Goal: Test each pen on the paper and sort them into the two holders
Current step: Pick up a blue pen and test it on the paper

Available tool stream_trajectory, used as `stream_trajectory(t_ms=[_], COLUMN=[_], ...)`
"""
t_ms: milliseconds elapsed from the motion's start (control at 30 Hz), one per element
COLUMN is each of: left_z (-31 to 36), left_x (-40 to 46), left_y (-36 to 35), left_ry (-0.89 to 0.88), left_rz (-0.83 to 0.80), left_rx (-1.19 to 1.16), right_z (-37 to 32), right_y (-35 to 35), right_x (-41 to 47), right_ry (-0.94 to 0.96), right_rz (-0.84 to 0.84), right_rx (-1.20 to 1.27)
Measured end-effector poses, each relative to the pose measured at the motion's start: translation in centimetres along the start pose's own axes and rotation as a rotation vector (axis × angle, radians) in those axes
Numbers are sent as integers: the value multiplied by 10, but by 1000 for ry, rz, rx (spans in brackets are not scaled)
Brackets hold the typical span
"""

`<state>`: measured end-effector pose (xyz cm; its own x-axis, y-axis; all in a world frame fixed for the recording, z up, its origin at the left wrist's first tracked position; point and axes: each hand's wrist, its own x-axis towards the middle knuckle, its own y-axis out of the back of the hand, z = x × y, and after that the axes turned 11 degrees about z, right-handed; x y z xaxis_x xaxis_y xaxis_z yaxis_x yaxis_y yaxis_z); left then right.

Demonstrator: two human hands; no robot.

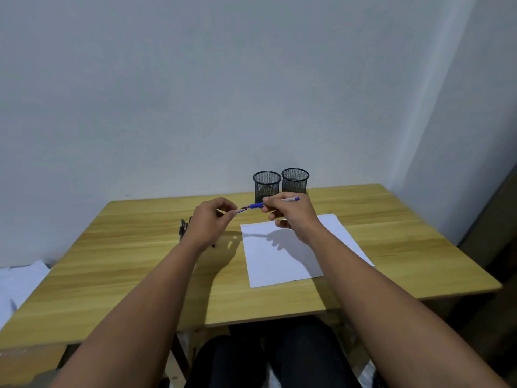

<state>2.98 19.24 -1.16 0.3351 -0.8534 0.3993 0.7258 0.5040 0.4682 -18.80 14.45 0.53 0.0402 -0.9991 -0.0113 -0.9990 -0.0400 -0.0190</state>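
I see my right hand (291,212) gripping the blue pen (275,202) above the paper (279,256), my left hand (211,219) pinching its blurred cap (242,210), and spare pens (183,228) half hidden behind the left wrist.

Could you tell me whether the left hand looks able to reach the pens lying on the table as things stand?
Probably not at once. The left hand hovers right above the dark pens with nothing between, but its fingers pinch the blue cap pulled off the pen held by the right hand.
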Motion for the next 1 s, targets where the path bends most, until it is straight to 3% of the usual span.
stream_trajectory(t_ms=[167,367,467,700,833,1000], left_z=[21,46,53,61,59,80], left_x=[-3,-5,-3,2,1,26], left_y=[5,9,4,-16,-32,-50], left_ry=[19,289,327,389,336,151], left_rz=[-62,-9,19,22,68,-36], left_rx=[-86,-506,-565,-502,-388,-334], right_z=[-9,-16,-15,-1,11,-4], right_y=[5,16,22,23,26,42], right_x=[-12,-19,-19,-12,-6,18], right_ry=[-30,-121,-97,-84,-67,100], right_rz=[-23,-70,-99,-72,-64,-124], right_rx=[45,232,139,95,51,-353])
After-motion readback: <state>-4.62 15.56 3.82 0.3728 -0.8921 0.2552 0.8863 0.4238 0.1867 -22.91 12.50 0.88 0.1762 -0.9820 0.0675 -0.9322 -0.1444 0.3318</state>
